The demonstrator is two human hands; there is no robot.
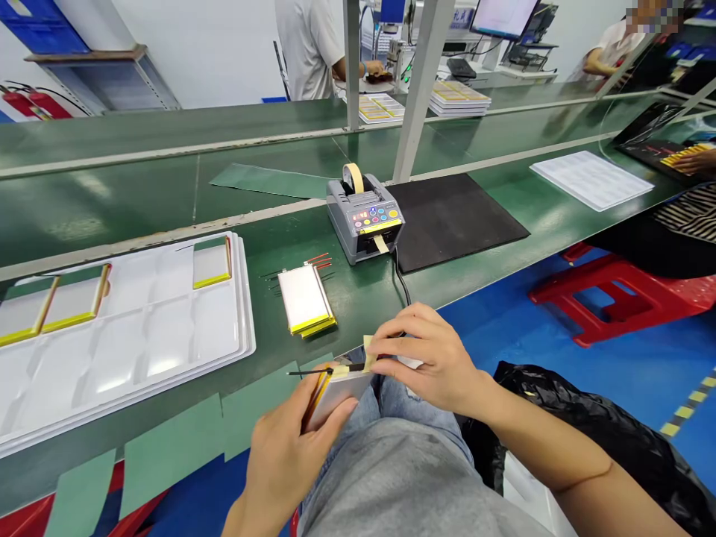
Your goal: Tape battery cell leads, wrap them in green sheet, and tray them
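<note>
A: Where is the flat silver pack (338,391) being kept?

B: It is being held low over the lap, just off the edge of the green table (168,186). It is being gripped from below by the left hand (291,447), with the thumb pressed on its near corner, likely so it is kept from sliding.

A: And the right hand (430,358)?

B: It is being curled over the far end of the pack. A small yellow tape piece (368,352) is being pinched and pressed down there by its fingers, beside the thin black wire (310,371). Neither hand is being held open.

A: Why is the tape machine (366,220) being kept so near?

B: Probably so tape is being reached easily. More packs (305,302) are being stacked just beside it, and others are being laid in the white tray (168,350) to the left.
</note>
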